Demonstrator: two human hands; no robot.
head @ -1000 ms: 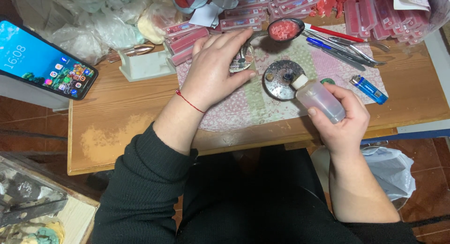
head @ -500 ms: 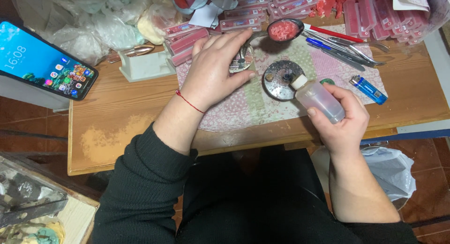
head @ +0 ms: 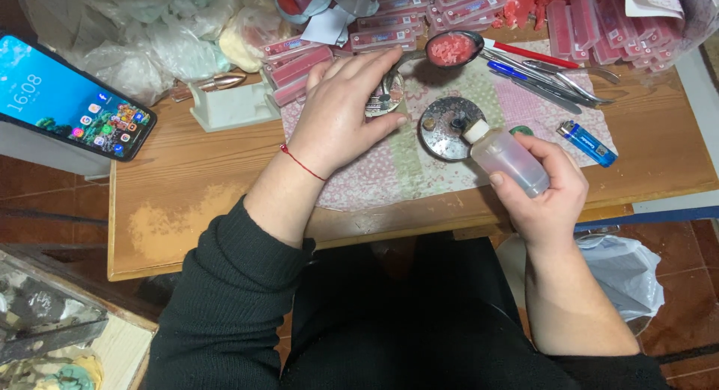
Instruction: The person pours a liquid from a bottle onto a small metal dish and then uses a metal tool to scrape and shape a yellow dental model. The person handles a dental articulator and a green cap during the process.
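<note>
A small clear plastic bottle (head: 511,159) with a white cap is gripped in the right hand (head: 545,195), fingers wrapped shut around its body, and it's tilted so the cap end is pointed toward 10 o'clock, right over the edge of a round, grubby metal dish (head: 447,125) that's sat on the bench (head: 180,180). The left hand (head: 344,109) is laid flat-ish over a small silvery round object (head: 386,98), with fingers curled around it and the thumb pressed near its lower edge, so it's closed on that piece, though most of it is hidden under the palm. A thin red string is worn on the left wrist. Both things are set on a quilted, pale patterned mat (head: 419,173) in the middle of the bench. Just past the left fingertips, at about 1 o'clock, a spoon (head: 452,48) loaded with pink-red crumbly stuff is parked. To the 3 o'clock side of the dish, a blue lighter (head: 587,143) is lying on the mat's edge, and further up at 1 o'clock some tweezers and pens (head: 539,66) are scattered. Rows of little pink-filled clear boxes (head: 419,11) are stacked along the 12 o'clock edge. Way over at 9 o'clock a phone (head: 67,98) with a lit screen is propped up, and a white holder (head: 228,105) is found between it and the left hand.
</note>
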